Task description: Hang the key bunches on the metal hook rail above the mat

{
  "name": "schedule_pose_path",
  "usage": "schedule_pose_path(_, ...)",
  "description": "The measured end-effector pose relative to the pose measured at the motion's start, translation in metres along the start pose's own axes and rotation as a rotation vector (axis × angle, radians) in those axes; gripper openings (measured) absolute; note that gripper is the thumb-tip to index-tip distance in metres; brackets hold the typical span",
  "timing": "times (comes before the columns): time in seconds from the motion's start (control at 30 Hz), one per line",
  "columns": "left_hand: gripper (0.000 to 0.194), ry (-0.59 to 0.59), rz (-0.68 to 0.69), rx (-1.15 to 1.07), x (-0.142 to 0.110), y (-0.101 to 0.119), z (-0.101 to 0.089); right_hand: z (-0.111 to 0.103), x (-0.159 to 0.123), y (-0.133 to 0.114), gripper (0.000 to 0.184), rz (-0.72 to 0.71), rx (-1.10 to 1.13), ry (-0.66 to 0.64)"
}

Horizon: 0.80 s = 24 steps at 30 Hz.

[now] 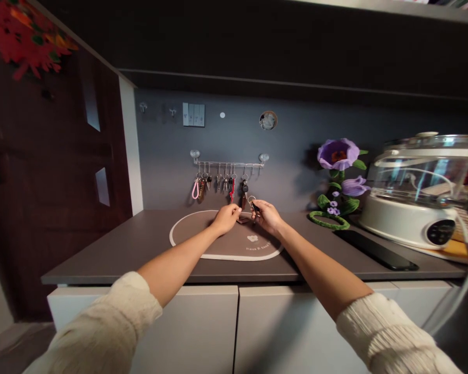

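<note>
Grey wall (288, 124), white cabinets (187, 332), apparently wooden door (50, 171)

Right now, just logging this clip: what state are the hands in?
Left hand: closed; whatever it pinches is hidden by the fingers.
Right hand: closed, holding a key ring.

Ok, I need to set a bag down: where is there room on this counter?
Widest bare stretch: the grey countertop left of the oval mat, out to the counter's end. A narrower strip lies between the mat and the flat black device. Crowded at right: fabric flower, white cooker. Your left hand and right hand crowd the mat's far edge.
</note>
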State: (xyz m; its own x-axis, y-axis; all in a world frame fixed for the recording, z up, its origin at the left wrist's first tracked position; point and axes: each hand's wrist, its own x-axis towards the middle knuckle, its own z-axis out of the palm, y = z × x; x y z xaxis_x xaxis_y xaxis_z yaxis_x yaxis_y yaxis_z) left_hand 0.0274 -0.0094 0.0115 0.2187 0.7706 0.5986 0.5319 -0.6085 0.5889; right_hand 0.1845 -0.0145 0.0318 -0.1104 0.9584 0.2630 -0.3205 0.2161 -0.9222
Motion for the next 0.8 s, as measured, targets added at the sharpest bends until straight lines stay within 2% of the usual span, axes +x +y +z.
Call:
schedule_pose_path(0.2,0.024,-0.021,0.058,0.201,0.0,-0.005,0.001,0.004,0.017,-0.018,0.008,-0.029,-0.02,0.029)
schedule_pose_path(0.5,0.025,-0.05,-0.013,0.228,-0.002,-0.006,0.006,0.015,0.063,-0.053,0.012,-0.063,-0.035,0.173)
schedule_pose_path(0.8,0.026,-0.053,-0.019,0.268,-0.002,-0.005,0.008,0.021,0.09,-0.06,0.015,-0.036,-0.021,0.223)
